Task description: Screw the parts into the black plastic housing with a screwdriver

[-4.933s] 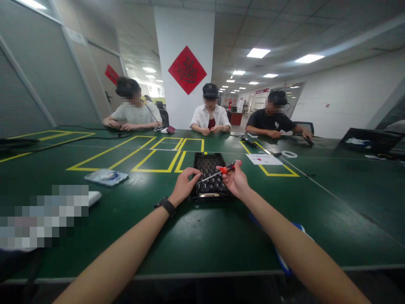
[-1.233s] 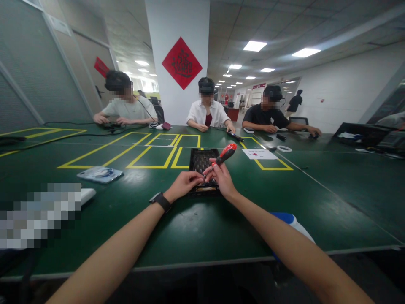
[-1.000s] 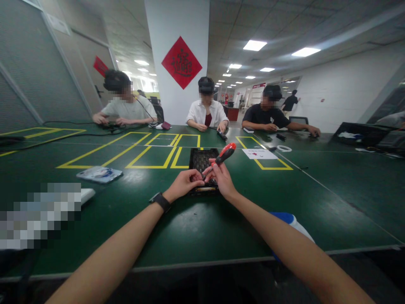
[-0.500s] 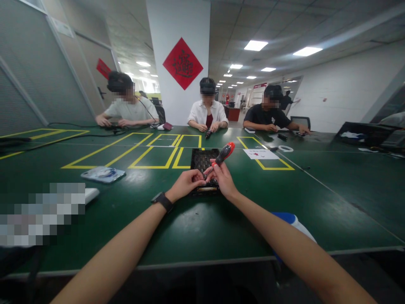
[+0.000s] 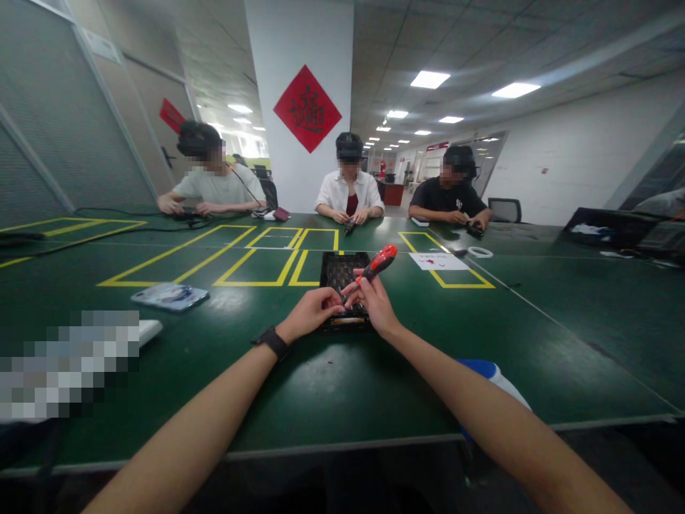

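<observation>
My right hand [image 5: 376, 303] is closed around a screwdriver [image 5: 379, 264] with a red and black handle. The handle tilts up and to the right, and the shaft points down toward my left hand. My left hand [image 5: 315, 311], with a black watch [image 5: 274, 343] on its wrist, has thumb and fingers pinched together near the screwdriver's tip. Whatever sits in that pinch is too small and covered to make out. Both hands are over an opened black case [image 5: 344, 264] on the green table [image 5: 300, 400]; they hide part of its inside.
A phone [image 5: 170, 296] lies to the left, with a blurred-out pale object [image 5: 69, 368] nearer me. Beyond the case are a white paper [image 5: 439, 262] and a tape roll [image 5: 480, 252]. A blue and white item [image 5: 492, 378] is under my right forearm. Three people sit opposite.
The screwdriver's handle has tipped lower to the right and turned, showing more red. My left hand stays pinched. The co-worker on the right has drawn an outstretched arm in.
</observation>
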A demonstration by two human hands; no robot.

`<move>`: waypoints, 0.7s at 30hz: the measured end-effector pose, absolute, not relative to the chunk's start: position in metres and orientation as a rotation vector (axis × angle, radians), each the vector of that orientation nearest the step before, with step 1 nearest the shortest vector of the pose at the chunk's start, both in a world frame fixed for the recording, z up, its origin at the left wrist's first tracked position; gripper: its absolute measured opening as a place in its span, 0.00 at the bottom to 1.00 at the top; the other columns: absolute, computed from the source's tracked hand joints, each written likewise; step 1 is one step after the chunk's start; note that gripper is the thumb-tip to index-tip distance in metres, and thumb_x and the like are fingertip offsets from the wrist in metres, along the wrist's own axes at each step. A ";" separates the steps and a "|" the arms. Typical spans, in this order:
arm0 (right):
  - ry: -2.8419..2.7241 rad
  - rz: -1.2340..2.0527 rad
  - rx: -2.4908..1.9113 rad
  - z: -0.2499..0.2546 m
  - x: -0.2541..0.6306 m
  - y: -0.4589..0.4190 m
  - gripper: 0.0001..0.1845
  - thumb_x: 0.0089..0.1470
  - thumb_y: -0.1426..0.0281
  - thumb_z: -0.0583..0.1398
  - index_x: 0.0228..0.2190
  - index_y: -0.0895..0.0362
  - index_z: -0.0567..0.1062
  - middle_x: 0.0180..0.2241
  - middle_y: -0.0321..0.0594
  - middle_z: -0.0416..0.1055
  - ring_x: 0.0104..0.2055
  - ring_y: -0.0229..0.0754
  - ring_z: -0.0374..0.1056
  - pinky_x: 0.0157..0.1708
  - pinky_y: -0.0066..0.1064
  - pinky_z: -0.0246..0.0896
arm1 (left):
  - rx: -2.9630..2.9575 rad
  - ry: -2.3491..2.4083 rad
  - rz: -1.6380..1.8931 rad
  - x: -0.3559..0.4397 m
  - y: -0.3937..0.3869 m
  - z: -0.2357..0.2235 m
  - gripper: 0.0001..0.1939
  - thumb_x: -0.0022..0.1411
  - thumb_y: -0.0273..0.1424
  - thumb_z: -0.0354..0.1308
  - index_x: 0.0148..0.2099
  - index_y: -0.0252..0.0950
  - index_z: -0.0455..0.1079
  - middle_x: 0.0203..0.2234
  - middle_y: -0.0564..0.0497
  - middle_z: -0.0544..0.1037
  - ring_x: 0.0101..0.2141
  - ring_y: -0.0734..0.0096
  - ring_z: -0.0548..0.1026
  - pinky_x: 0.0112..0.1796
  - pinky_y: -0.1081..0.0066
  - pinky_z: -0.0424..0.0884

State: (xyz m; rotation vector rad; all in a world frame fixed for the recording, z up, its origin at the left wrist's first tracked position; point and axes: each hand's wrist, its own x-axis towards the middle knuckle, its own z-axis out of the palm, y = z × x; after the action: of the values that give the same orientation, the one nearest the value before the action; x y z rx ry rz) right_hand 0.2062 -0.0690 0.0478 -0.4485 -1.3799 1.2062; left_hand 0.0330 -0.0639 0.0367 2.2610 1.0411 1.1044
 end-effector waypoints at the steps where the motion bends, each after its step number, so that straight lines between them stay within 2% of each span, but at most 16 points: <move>1: -1.383 1.208 -0.446 0.048 0.206 -0.069 0.16 0.56 0.60 0.52 0.44 0.54 0.60 0.28 0.34 0.71 0.22 0.32 0.67 0.27 0.28 0.63 | 2.281 1.034 1.107 0.032 -0.063 0.036 0.13 0.55 0.38 0.57 0.33 0.32 0.70 0.23 0.53 0.72 0.24 0.76 0.65 0.26 0.76 0.61; 6: -1.405 1.199 -0.439 0.047 0.206 -0.069 0.16 0.56 0.61 0.53 0.44 0.54 0.59 0.29 0.34 0.71 0.22 0.33 0.67 0.27 0.29 0.63 | 2.345 0.958 1.027 0.030 -0.059 0.034 0.13 0.61 0.36 0.50 0.38 0.33 0.73 0.29 0.50 0.75 0.29 0.72 0.70 0.34 0.72 0.64; 9: -1.398 1.172 -0.433 0.046 0.205 -0.068 0.16 0.56 0.60 0.52 0.44 0.53 0.60 0.29 0.33 0.70 0.22 0.32 0.67 0.27 0.28 0.63 | 2.356 0.957 1.066 0.031 -0.060 0.035 0.13 0.61 0.36 0.50 0.40 0.35 0.71 0.32 0.50 0.75 0.32 0.71 0.70 0.37 0.71 0.65; 11: -1.389 1.168 -0.425 0.046 0.205 -0.068 0.16 0.56 0.60 0.52 0.44 0.53 0.60 0.28 0.33 0.70 0.21 0.32 0.66 0.26 0.28 0.63 | 2.331 0.988 1.118 0.033 -0.062 0.036 0.12 0.58 0.37 0.54 0.40 0.35 0.70 0.32 0.50 0.74 0.33 0.70 0.70 0.35 0.72 0.65; 14: -1.385 1.185 -0.422 0.046 0.205 -0.067 0.16 0.56 0.60 0.53 0.43 0.54 0.60 0.27 0.32 0.70 0.21 0.32 0.66 0.25 0.27 0.62 | 2.268 1.014 1.103 0.034 -0.064 0.037 0.14 0.53 0.40 0.59 0.35 0.34 0.69 0.26 0.53 0.72 0.27 0.73 0.68 0.29 0.74 0.64; 17: -1.385 1.194 -0.435 0.046 0.206 -0.067 0.16 0.55 0.59 0.53 0.43 0.54 0.60 0.27 0.33 0.71 0.21 0.32 0.66 0.25 0.27 0.62 | 2.247 1.025 1.064 0.034 -0.064 0.037 0.14 0.53 0.40 0.58 0.33 0.33 0.70 0.23 0.54 0.71 0.23 0.76 0.65 0.27 0.76 0.62; 21: -1.373 1.225 -0.447 0.047 0.207 -0.067 0.17 0.56 0.59 0.52 0.44 0.54 0.60 0.27 0.33 0.71 0.21 0.32 0.66 0.26 0.28 0.63 | 2.266 0.965 1.027 0.032 -0.062 0.037 0.15 0.58 0.39 0.53 0.36 0.32 0.73 0.27 0.50 0.75 0.28 0.72 0.69 0.33 0.72 0.65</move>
State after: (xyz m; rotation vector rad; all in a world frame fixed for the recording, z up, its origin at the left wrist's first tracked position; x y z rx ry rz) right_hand 0.2066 -0.0673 0.0469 -0.4474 -1.3728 1.2252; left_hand 0.0320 -0.0625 0.0374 2.2661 0.9654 1.0269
